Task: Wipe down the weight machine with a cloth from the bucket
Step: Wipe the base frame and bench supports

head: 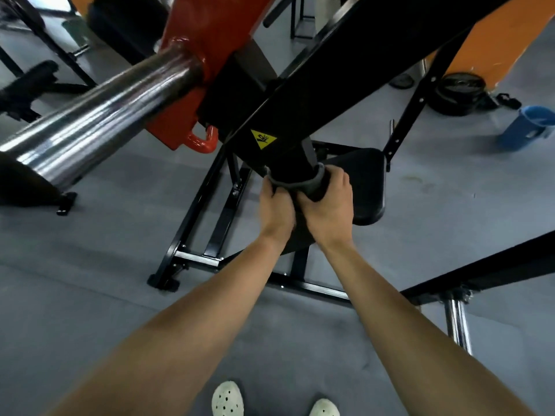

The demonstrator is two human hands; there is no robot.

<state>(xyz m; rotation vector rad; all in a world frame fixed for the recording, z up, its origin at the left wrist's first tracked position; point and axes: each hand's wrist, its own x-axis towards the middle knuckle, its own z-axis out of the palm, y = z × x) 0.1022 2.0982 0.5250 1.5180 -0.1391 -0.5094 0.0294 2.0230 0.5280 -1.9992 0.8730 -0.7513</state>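
Cloth [295, 187] was found wrapped round a low post [300, 166] of the machine [345, 70], gripped there by the curled left hand [274, 211] and right hand [327, 213], and wiping was judged under way, with most of the frame likely left undone.

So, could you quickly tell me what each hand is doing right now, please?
Left hand: grips the grey cloth wrapped round the black post.
Right hand: grips the same cloth, on the post's other side.
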